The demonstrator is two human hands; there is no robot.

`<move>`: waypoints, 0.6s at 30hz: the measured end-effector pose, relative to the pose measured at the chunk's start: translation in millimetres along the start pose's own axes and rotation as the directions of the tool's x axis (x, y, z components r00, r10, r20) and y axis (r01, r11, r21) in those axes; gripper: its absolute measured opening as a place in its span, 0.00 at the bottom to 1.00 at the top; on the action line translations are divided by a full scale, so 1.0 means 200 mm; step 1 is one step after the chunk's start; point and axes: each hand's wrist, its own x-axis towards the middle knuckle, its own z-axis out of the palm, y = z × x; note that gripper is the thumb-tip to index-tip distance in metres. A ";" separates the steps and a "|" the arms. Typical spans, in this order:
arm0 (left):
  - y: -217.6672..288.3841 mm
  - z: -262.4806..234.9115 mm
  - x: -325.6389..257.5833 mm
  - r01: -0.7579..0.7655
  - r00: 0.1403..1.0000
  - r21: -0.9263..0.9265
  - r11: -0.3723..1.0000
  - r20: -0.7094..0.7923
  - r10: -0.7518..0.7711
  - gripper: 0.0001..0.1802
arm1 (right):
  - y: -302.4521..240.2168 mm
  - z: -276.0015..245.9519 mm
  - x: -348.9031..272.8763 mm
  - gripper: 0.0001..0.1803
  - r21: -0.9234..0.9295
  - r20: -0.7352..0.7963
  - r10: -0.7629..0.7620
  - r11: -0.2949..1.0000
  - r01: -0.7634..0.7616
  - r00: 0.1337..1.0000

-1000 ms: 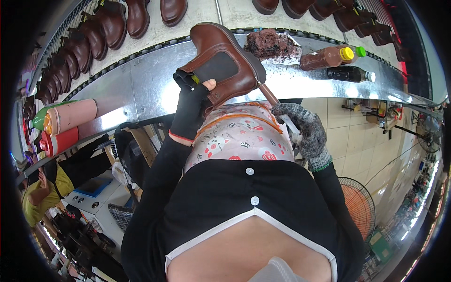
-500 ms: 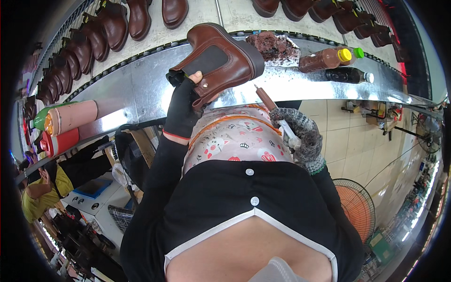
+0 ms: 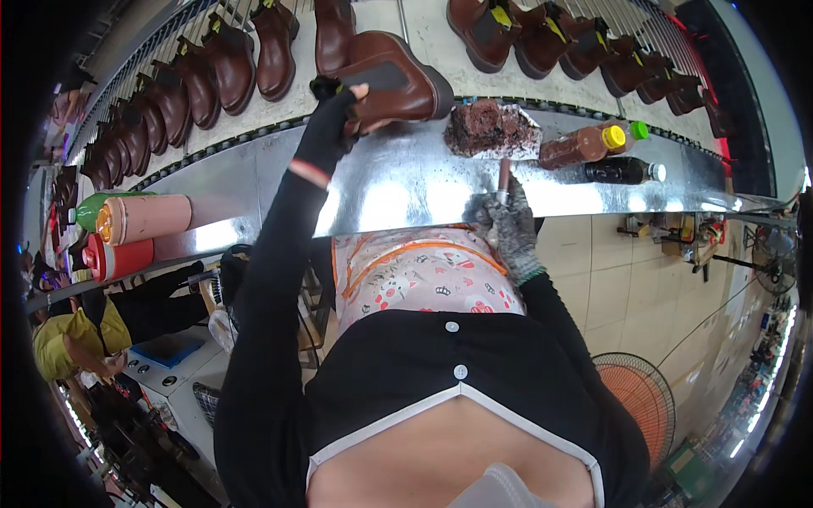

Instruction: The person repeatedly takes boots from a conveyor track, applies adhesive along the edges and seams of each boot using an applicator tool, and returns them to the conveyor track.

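Observation:
A brown leather ankle boot (image 3: 398, 91) with a dark elastic side panel is held by my left hand (image 3: 337, 117), which grips it at its pull-tab end. The boot lies on its side in the air over the far edge of the metal ledge, its dark sole facing right. My right hand (image 3: 515, 222), in a grey knitted glove, is closed around a slim brown stick-like tool (image 3: 505, 174) with a silvery part. The tool's upper end is close to a reddish-brown stained, crumbly-looking mass (image 3: 487, 127) on a white base. Its kind is unclear.
A conveyor (image 3: 389, 24) beyond the metal ledge (image 3: 381, 190) carries rows of brown boots. Bottles of brown (image 3: 576, 148) and black liquid (image 3: 622, 170) lie at the right. A pink tumbler (image 3: 151, 217) and red container (image 3: 118, 256) sit left. An orange fan (image 3: 639, 398) stands lower right.
My left hand has carried the boot away from me toward the conveyor. My right hand has moved forward over the ledge with the brown tool, which now points up toward the stained mass.

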 end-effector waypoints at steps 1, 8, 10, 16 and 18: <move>0.01 -0.02 0.12 -0.021 1.000 0.014 1.000 0.005 0.020 0.19 | 0.07 0.01 0.04 0.28 0.142 -0.019 0.090 0.986 -0.087 0.996; 0.15 0.00 0.84 -0.147 0.987 0.404 0.903 0.120 0.107 0.20 | 0.22 0.02 0.10 0.21 0.253 -0.020 0.252 0.937 -0.239 0.967; 0.18 0.01 1.05 -0.150 0.988 0.570 0.808 0.048 0.149 0.25 | 0.20 0.04 0.13 0.14 0.299 -0.031 0.342 0.900 -0.317 0.939; 0.05 0.15 1.29 -0.184 0.934 0.942 0.279 0.079 0.350 0.53 | 0.26 0.02 0.14 0.16 0.249 -0.043 0.268 0.936 -0.250 0.962; 0.06 0.18 1.27 -0.178 0.941 0.946 0.273 0.082 0.330 0.56 | 0.26 0.03 0.13 0.18 0.139 -0.104 0.221 0.969 -0.206 0.970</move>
